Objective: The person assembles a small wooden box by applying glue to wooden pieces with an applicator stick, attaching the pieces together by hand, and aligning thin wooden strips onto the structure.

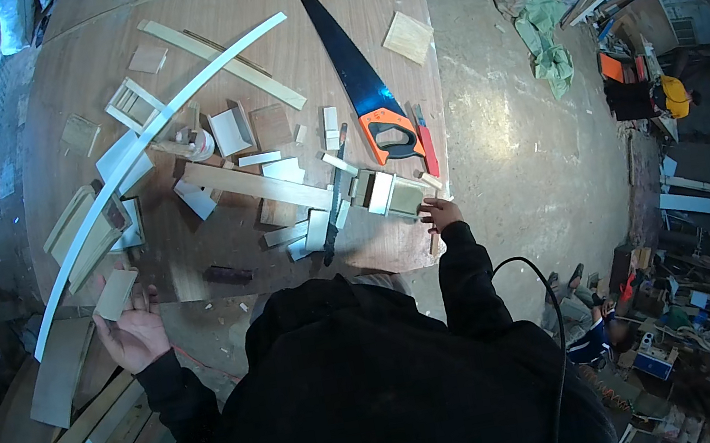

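My left hand [134,332] holds a small flat rectangular piece of plywood [116,293] at the near left edge of the wooden workbench [101,48]. My right hand [440,212] reaches to the bench's near right corner, fingers touching a small wood block [406,200] next to a white-faced offcut [380,192]. A dark chisel-like tool [335,201] lies just left of that hand. Both arms are in black sleeves.
A handsaw [358,80] with an orange and black handle lies on the bench, a red pencil-like tool [426,139] beside it. A long curved white strip [133,160] and several wood offcuts lie across the bench. Planks are stacked at lower left [89,426]. Concrete floor and clutter lie to the right.
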The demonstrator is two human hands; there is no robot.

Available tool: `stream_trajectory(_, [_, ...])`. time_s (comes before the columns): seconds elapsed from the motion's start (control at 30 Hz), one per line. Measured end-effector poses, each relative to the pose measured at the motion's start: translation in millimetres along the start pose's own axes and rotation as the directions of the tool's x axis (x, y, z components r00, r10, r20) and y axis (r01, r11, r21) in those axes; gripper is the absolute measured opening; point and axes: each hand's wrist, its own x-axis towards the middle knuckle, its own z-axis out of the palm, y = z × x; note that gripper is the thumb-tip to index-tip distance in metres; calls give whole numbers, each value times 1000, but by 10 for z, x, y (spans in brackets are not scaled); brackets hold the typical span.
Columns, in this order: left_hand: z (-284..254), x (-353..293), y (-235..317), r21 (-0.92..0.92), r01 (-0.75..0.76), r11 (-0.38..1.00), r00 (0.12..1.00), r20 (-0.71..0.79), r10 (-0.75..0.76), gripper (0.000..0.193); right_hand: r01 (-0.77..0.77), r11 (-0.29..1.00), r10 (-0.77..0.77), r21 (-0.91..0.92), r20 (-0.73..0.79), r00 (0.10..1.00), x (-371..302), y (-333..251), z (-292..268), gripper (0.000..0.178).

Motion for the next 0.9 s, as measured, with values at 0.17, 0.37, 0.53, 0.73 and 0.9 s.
stream_trajectory(0.17, [-53,-69,18,12,9,1000,1000,-14,-9,70,12,999,-11,-51,18,1000,-24,127,47,38])
stream_trajectory(0.37, [-57,-116,-15,26,-12,1000,999,-49,13,70,31,994,-19,-103,119,993,-116,244,87,34])
stream_trajectory(0.53, [-66,-220,23,33,-19,999,997,-71,21,69,13,965,47,-261,223,974,-196,220,151,32])
stream_trajectory(0.73, [-30,-211,-67,45,-72,996,996,-51,74,69,503,588,-429,-634,283,858,173,194,-694,26])
stream_trajectory(0.9, [-133,-430,11,14,-180,984,984,-7,180,70,770,595,-744,-231,206,636,-818,-1812,433,21])
